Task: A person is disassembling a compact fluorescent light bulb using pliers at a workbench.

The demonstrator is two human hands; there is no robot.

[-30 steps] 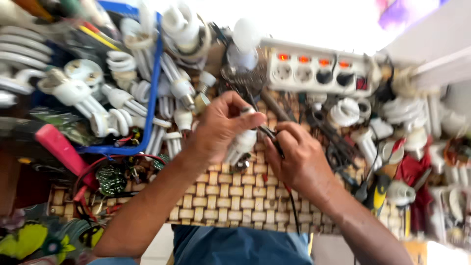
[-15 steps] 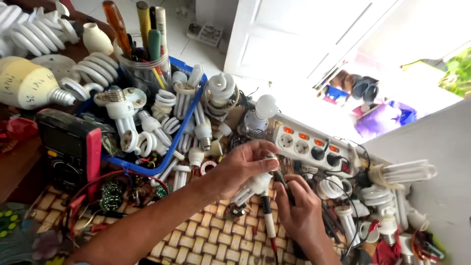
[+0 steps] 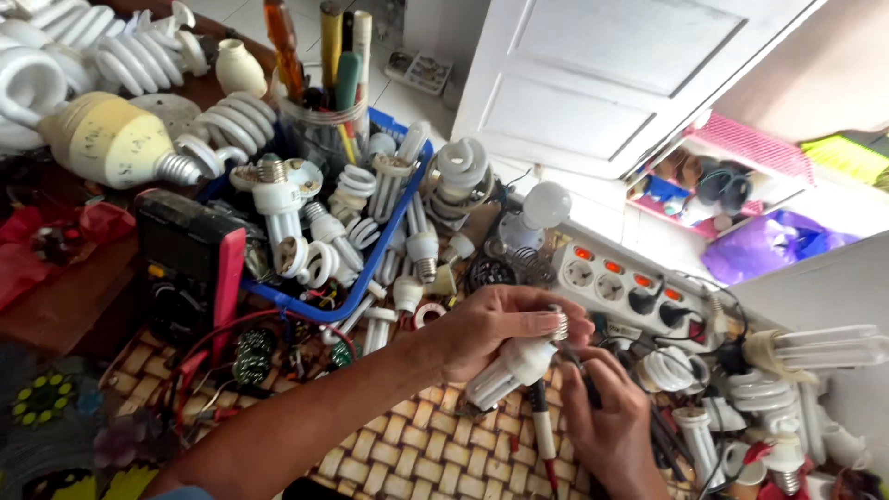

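Both hands had drifted lower over the mat (image 3: pixel 435 454) since a moment earlier. Left hand (image 3: pixel 495 329) gripped the lamp (image 3: pixel 514 366) above it; right hand (image 3: pixel 607 421) pinched a probe (image 3: pixel 542 431) at its screw base, testing apparently unfinished.

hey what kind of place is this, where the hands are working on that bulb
Probably a home lamp-repair bench. The left hand holds a compact fluorescent bulb, the right hand works beside it, a multimeter lies nearby, and a blue tray overflows with old bulbs.
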